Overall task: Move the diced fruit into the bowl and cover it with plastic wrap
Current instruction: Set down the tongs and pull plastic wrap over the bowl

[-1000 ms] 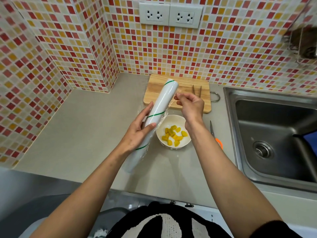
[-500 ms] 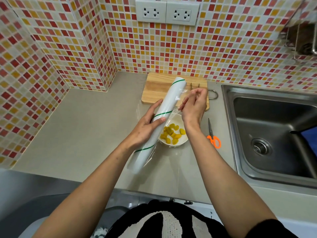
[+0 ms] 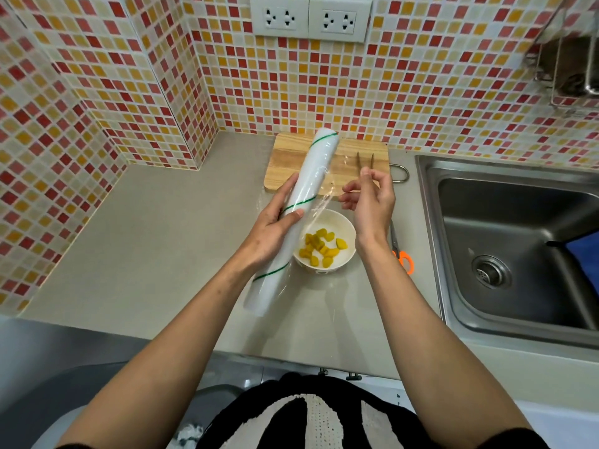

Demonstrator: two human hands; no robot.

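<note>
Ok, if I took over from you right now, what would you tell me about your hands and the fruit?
Left hand: grips the plastic wrap roll, held slanted above the counter, its near end beside the bowl.
Right hand: fingers curled near the loose film edge; whether it pinches the film I cannot tell.
Bowl: on the counter, diced fruit inside, not covered.
Scissors lie right of the bowl; the cutting board is behind it.
Done: fruit moved into the bowl.
Left: pull out film, cut it, stretch it over the bowl.
</note>
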